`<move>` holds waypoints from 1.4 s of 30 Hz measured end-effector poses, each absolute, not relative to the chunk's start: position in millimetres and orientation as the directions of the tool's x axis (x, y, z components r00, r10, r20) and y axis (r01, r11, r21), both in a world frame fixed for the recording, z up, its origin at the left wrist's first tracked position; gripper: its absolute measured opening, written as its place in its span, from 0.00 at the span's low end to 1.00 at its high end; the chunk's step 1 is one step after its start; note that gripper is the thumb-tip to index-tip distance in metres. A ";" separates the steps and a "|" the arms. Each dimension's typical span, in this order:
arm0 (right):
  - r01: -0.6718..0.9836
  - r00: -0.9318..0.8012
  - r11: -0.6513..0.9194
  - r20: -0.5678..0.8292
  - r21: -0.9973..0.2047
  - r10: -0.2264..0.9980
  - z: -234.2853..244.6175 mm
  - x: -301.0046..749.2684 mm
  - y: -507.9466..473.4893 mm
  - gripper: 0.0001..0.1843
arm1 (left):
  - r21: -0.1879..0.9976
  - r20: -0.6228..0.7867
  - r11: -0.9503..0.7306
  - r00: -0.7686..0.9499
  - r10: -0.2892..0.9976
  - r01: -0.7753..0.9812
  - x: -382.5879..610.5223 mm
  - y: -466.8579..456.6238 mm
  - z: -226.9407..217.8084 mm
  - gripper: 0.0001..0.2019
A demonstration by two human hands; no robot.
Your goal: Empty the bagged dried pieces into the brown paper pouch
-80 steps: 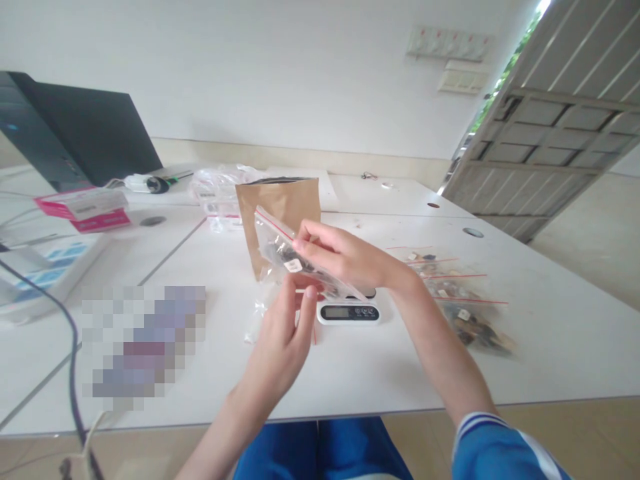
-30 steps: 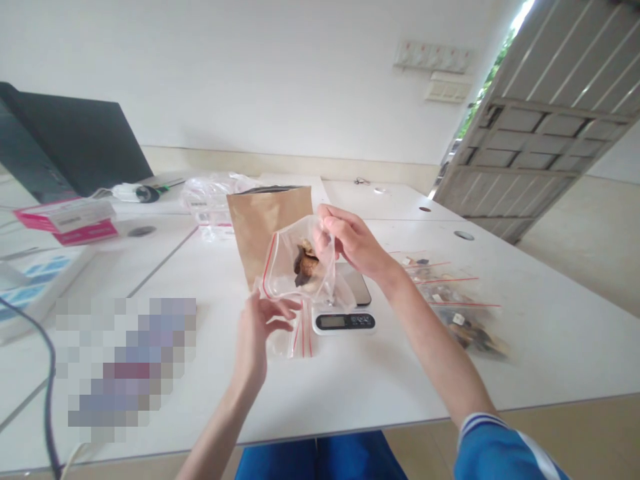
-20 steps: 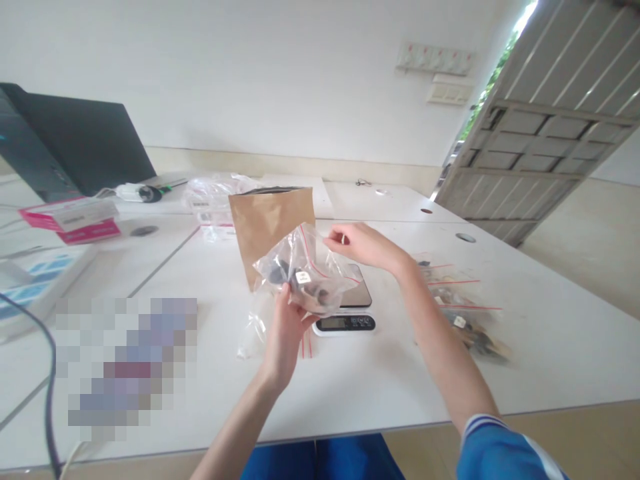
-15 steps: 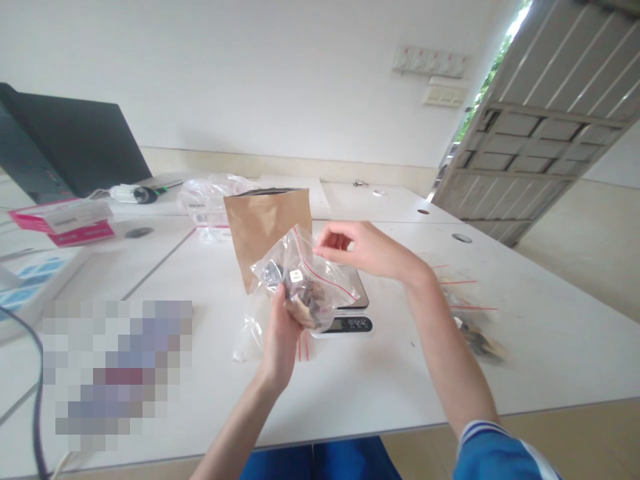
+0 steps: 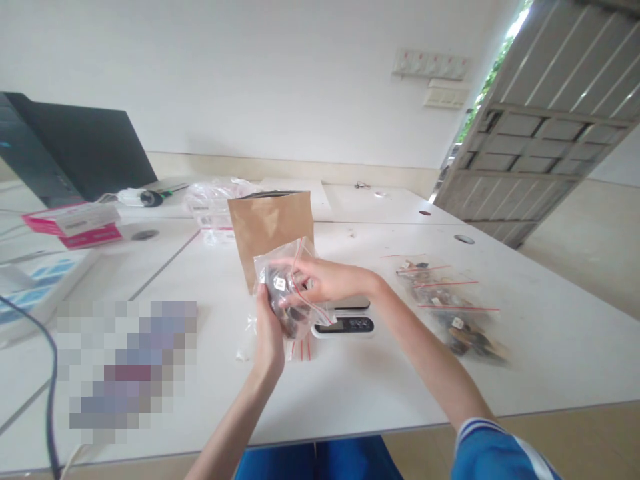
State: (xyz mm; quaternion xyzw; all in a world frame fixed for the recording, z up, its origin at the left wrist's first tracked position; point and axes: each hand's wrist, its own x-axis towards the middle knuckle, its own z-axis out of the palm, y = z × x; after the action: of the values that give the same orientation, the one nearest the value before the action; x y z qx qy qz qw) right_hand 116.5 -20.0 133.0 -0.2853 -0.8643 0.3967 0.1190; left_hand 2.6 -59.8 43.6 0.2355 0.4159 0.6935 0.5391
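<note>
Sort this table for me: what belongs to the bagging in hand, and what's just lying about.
In hand: zip bag, gripped by left hand and right hand; scale; brown pouch; filled bags.
Lying about: laptop; pink box.

Brown paper bag (image 5: pixel 270 223); scale (image 5: pixel 345 324); laptop (image 5: pixel 85 143)

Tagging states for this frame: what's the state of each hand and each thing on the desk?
left hand: closed on the small zip bag from below.
right hand: fingers pinching its red zip strip.
small zip bag: held above the table, dark pieces inside; seal cannot tell.
brown paper bag: upright, top looks open.
scale: on the table, display unreadable.
filled zip bags: lying flat, overlapping.
laptop: lid open.
</note>
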 end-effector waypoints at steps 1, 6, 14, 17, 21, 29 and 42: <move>0.409 -0.803 0.523 -0.022 -0.748 0.596 130.1 113.9 -19.2 0.31 | 0.832 -0.131 -0.073 -0.321 0.938 -0.550 1.1 -58.2 42.6 0.19; 0.518 -0.754 0.570 -0.026 -0.638 0.657 119.0 110.5 -12.5 0.26 | 0.884 -0.190 -0.018 -0.395 0.899 -0.467 -7.9 -52.5 31.9 0.18; 0.449 -0.803 0.495 -0.094 -0.744 0.589 113.2 108.3 -16.2 0.21 | 0.799 -0.304 0.052 -0.328 0.894 -0.599 -3.2 -50.8 30.9 0.13; 0.462 -0.804 0.525 -0.087 -0.715 0.588 103.9 106.2 -13.1 0.20 | 0.800 -0.295 0.036 -0.341 0.893 -0.599 -0.9 -50.6 24.5 0.14; 0.533 -0.798 0.557 -0.157 -0.637 0.582 93.0 103.3 -8.5 0.24 | 0.802 -0.265 -0.005 -0.362 0.894 -0.598 0.8 -51.9 9.7 0.13; 0.467 -0.802 0.452 -0.149 -0.760 0.579 84.5 98.1 -5.3 0.23 | 0.793 -0.225 -0.031 -0.340 0.913 -0.609 3.4 -49.6 2.6 0.10; 0.563 -0.737 0.485 -0.140 -0.669 0.662 76.0 98.1 2.1 0.14 | 0.817 -0.261 -0.028 -0.412 0.873 -0.576 4.8 -50.9 -7.0 0.15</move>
State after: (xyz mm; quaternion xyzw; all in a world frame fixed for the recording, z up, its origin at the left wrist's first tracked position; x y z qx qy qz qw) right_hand 98.1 2.1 76.0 -0.3563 -0.8590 0.3612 0.0683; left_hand 4.8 -50.9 -7.0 0.1593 0.4663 0.6990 0.5183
